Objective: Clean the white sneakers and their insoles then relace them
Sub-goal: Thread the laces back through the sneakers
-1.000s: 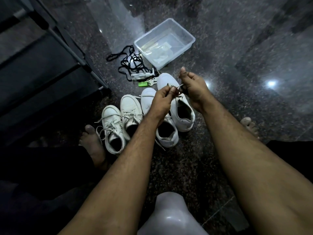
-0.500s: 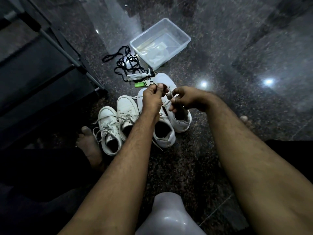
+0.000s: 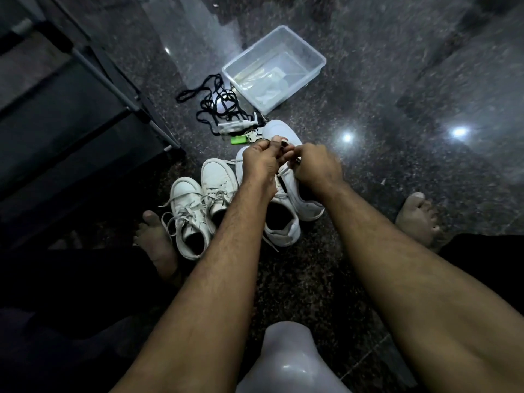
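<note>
Several white sneakers stand in a row on the dark floor. The rightmost sneaker (image 3: 300, 191) lies under both my hands. My left hand (image 3: 259, 163) pinches its white shoelace (image 3: 283, 170) near the toe end. My right hand (image 3: 314, 165) pinches the same lace just to the right, knuckles up. The neighbouring sneaker (image 3: 280, 222) is partly hidden by my left forearm. Two laced sneakers, one (image 3: 188, 217) at the far left and one (image 3: 217, 182) beside it, have loose lace ends.
A clear plastic tub (image 3: 314, 68) sits beyond the shoes. Black laces (image 3: 211, 104), a clear brush-like item (image 3: 235, 124), keys and a green tag (image 3: 238, 140) lie between tub and shoes. A dark rack (image 3: 71, 114) fills the left. My bare feet flank the shoes. A white object (image 3: 289, 361) sits at the bottom.
Both hands have come down from mid-air onto the rightmost sneaker and drawn close together, still holding the lace. The right hand has turned knuckles up.
</note>
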Demonstrator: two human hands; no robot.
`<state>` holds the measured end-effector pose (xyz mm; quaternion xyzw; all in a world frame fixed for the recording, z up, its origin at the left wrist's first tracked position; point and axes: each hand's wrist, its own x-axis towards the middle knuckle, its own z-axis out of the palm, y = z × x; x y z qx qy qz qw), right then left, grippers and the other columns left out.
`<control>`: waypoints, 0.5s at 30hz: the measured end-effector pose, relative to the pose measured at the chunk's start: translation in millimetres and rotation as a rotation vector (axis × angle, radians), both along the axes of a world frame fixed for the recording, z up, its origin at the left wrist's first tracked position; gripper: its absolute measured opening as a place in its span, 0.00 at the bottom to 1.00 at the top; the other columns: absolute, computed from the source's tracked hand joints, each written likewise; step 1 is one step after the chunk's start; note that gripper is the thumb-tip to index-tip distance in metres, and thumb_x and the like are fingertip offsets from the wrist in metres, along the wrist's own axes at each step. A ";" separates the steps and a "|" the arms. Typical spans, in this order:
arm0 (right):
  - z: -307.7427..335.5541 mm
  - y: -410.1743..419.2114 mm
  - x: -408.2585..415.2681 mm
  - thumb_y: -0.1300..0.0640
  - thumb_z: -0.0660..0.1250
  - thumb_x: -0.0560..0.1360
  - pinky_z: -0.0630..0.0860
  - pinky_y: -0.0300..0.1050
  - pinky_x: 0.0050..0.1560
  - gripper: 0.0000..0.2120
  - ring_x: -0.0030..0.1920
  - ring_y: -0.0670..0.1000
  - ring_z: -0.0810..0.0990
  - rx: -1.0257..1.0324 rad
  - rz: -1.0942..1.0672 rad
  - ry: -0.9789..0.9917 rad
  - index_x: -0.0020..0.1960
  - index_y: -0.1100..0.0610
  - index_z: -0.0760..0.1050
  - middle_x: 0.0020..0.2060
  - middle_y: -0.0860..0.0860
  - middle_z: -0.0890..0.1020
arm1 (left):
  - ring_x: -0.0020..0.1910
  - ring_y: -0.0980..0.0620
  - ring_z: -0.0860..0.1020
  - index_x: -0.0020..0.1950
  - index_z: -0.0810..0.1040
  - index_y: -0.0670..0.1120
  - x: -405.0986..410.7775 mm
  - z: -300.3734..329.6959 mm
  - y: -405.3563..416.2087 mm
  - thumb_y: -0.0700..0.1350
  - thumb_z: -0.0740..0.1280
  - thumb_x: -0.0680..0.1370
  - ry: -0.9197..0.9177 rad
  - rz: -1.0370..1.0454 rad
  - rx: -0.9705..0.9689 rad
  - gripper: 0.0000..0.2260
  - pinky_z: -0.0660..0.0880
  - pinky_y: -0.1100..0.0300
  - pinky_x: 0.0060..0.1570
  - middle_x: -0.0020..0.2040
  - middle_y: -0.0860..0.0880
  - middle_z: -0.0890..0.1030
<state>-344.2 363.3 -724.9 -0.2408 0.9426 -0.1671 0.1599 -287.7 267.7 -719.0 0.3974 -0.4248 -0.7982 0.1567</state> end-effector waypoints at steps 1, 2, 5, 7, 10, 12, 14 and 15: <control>0.3 -1.1 1.6 0.50 0.67 0.75 0.78 0.49 0.47 0.10 0.50 0.60 0.83 0.012 -0.032 0.050 0.54 0.47 0.83 0.47 0.56 0.85 | 0.31 0.53 0.82 0.42 0.76 0.36 0.9 -2.0 -1.8 0.35 0.63 0.82 -0.005 0.005 -0.003 0.09 0.81 0.63 0.35 0.37 0.41 0.78; -1.5 -1.6 0.5 0.49 0.68 0.76 0.79 0.50 0.47 0.10 0.49 0.61 0.83 0.024 -0.049 0.088 0.54 0.48 0.83 0.46 0.57 0.85 | 0.32 0.52 0.82 0.42 0.76 0.36 1.6 -3.8 -3.5 0.35 0.63 0.82 -0.014 0.005 -0.015 0.09 0.81 0.63 0.35 0.37 0.41 0.79; -5.6 0.4 -5.1 0.46 0.69 0.75 0.80 0.50 0.46 0.11 0.47 0.61 0.83 0.024 -0.031 0.090 0.52 0.51 0.83 0.44 0.57 0.85 | 0.32 0.53 0.82 0.43 0.76 0.36 2.8 -9.5 -6.6 0.36 0.63 0.82 -0.036 -0.007 -0.043 0.09 0.81 0.63 0.36 0.36 0.42 0.81; -10.3 2.5 -6.5 0.46 0.69 0.74 0.78 0.49 0.46 0.11 0.47 0.60 0.82 -0.012 0.009 0.003 0.50 0.52 0.83 0.44 0.57 0.84 | 0.31 0.54 0.82 0.43 0.76 0.37 3.0 -10.9 -7.9 0.37 0.63 0.83 -0.049 -0.012 -0.032 0.09 0.81 0.63 0.38 0.32 0.46 0.82; -13.5 2.3 -7.6 0.47 0.69 0.74 0.75 0.47 0.43 0.11 0.44 0.58 0.81 -0.021 -0.015 -0.085 0.44 0.54 0.82 0.41 0.56 0.83 | 0.32 0.54 0.83 0.43 0.77 0.37 2.4 -10.8 -10.6 0.37 0.64 0.82 -0.038 0.004 0.004 0.09 0.81 0.62 0.42 0.31 0.48 0.82; -20.1 0.3 -10.3 0.49 0.69 0.74 0.72 0.46 0.40 0.13 0.40 0.57 0.80 -0.058 -0.023 -0.186 0.34 0.54 0.76 0.35 0.55 0.81 | 0.34 0.52 0.83 0.43 0.77 0.37 2.2 -10.8 -11.7 0.37 0.64 0.82 -0.026 0.023 0.026 0.09 0.82 0.61 0.43 0.34 0.46 0.82; -23.9 -1.5 -10.1 0.49 0.68 0.73 0.70 0.45 0.40 0.15 0.39 0.56 0.78 -0.084 0.010 -0.274 0.30 0.51 0.72 0.31 0.53 0.77 | 0.35 0.52 0.83 0.43 0.77 0.36 2.1 -11.4 -11.6 0.36 0.64 0.82 -0.018 0.030 0.035 0.08 0.82 0.62 0.42 0.36 0.44 0.81; -22.6 -2.6 -8.9 0.47 0.66 0.72 0.71 0.46 0.42 0.13 0.41 0.58 0.79 -0.091 0.029 -0.297 0.30 0.49 0.74 0.31 0.53 0.77 | 0.34 0.52 0.83 0.43 0.77 0.36 2.0 -11.9 -11.7 0.36 0.64 0.82 -0.015 0.032 0.035 0.08 0.82 0.62 0.41 0.36 0.43 0.81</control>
